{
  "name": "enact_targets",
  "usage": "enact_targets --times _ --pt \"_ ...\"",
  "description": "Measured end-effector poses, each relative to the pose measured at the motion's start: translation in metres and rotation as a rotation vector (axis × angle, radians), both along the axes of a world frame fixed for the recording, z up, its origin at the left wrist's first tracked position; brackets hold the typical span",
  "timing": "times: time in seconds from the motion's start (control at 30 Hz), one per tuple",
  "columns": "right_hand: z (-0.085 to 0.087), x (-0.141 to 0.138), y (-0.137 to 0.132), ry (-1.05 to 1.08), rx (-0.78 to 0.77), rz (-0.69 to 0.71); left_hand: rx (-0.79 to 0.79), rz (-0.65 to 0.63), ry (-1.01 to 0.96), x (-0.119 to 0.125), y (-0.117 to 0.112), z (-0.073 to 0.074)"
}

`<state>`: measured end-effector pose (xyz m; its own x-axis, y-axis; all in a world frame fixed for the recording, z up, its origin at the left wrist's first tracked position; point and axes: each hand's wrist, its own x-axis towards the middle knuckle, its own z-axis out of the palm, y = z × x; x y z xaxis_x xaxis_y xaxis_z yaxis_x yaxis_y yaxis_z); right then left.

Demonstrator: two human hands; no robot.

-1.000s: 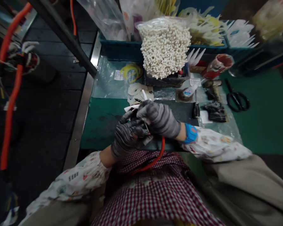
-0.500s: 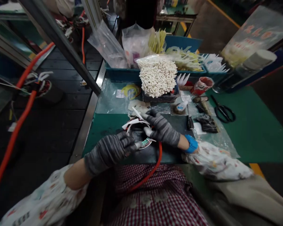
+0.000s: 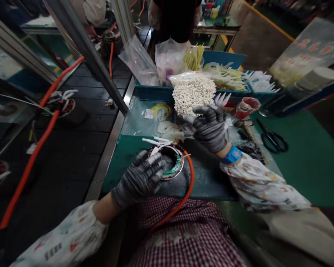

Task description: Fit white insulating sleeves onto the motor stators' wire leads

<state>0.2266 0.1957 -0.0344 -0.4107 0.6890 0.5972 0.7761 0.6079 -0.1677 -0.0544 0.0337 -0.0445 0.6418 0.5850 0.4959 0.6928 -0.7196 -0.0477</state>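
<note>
A ring-shaped motor stator (image 3: pixel 178 168) with a green circuit board lies on the dark mat. White sleeved leads (image 3: pixel 153 142) stick out at its upper left, and a thick orange cable (image 3: pixel 191 178) curves from it over the table edge. Gloved in grey, my left hand (image 3: pixel 139 178) rests against the stator's left rim, fingers stretched out. My right hand (image 3: pixel 210 128), in a matching glove, hovers in front of the bundle of thin white sticks (image 3: pixel 193 94), fingers apart and nothing seen in them. It partly covers the small box under the bundle.
Blue bins (image 3: pixel 153 92) along the back hold plastic bags and yellow-white sleeves. Black scissors (image 3: pixel 273 140), a red can (image 3: pixel 247 107) and a clear bottle (image 3: pixel 297 91) are on the right. A metal post (image 3: pixel 97 63) slants at the left. Another person (image 3: pixel 178 18) stands beyond the table.
My right hand has left the stator and moved up and right towards the white bundle. My left hand's fingers have lifted and spread at the rim. The view has shifted slightly.
</note>
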Motion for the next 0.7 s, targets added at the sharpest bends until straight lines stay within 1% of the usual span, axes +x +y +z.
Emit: enact_targets --times 0.03,0.07,0.13,0.2,0.27,0.33,0.37,0.43,0.5,0.53,0.57,0.6,0.63,0.7 --pt "0.001 -0.002 0.006 -0.01 0.019 -0.076 0.02 -0.018 -0.038 0.001 0.004 -0.004" --pt "0.001 -0.006 0.011 -0.007 0.02 -0.119 0.045 -0.032 -0.065 0.001 0.006 -0.007" --pt "0.002 -0.017 0.02 0.037 -0.01 -0.141 0.09 -0.024 -0.098 0.004 0.008 -0.011" --pt "0.005 -0.026 0.021 0.122 -0.056 -0.088 0.107 0.028 -0.125 0.009 0.003 -0.014" --pt "0.013 -0.027 0.012 0.251 -0.126 0.069 0.116 0.115 -0.161 0.017 -0.004 -0.018" --pt "0.026 -0.022 -0.005 0.362 -0.2 0.255 0.14 0.208 -0.195 0.026 -0.011 -0.021" --pt "0.035 -0.017 -0.016 0.41 -0.227 0.318 0.154 0.248 -0.202 0.029 -0.013 -0.023" --pt "0.054 -0.006 -0.043 0.577 -0.23 0.346 0.181 0.291 -0.206 0.034 -0.014 -0.024" --pt "0.07 0.003 -0.072 0.866 -0.244 0.312 0.188 0.286 -0.207 0.035 -0.013 -0.023" --pt "0.075 0.006 -0.087 0.965 -0.327 0.325 0.187 0.279 -0.21 0.034 -0.012 -0.022" --pt "0.078 0.008 -0.101 0.968 -0.461 0.323 0.19 0.269 -0.213 0.033 -0.011 -0.02" --pt "0.077 0.008 -0.114 0.925 -0.573 0.308 0.185 0.262 -0.207 0.032 -0.01 -0.017" --pt "0.073 0.007 -0.125 0.865 -0.623 0.283 0.181 0.255 -0.197 0.032 -0.01 -0.015" --pt "0.058 0.001 -0.143 0.826 -0.596 0.205 0.175 0.244 -0.172 0.03 -0.009 -0.01"
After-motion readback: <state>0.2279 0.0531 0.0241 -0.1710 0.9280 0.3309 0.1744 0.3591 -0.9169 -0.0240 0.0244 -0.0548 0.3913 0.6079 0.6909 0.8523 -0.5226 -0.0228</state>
